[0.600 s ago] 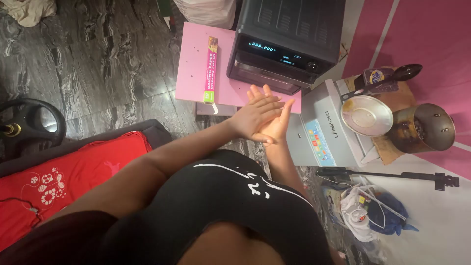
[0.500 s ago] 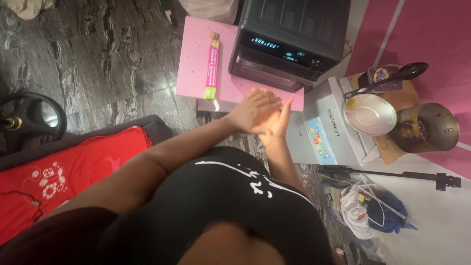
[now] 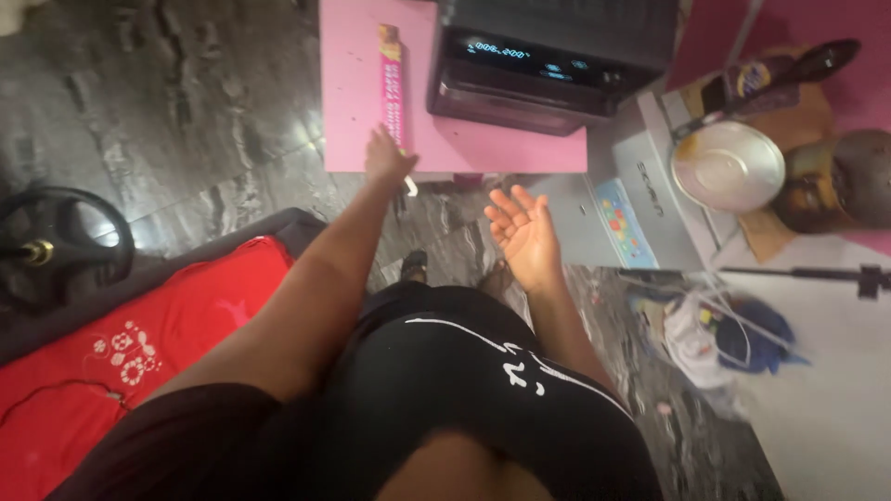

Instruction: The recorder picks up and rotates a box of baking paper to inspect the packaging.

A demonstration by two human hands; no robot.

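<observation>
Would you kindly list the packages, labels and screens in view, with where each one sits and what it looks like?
Long pink box: lies on the pink table, under the left hand; narrow carton with a green end.
Display: front strip of the black oven; dark panel with glowing blue-white digits.
Label: on the grey appliance, beyond the empty right hand; blue panel with coloured squares.

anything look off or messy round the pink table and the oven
Nothing is spilled or broken. The long pink box lies flat on the pink table, with the left hand at its near end. The right hand hangs open, empty. Bags and cables clutter the floor at right.
</observation>
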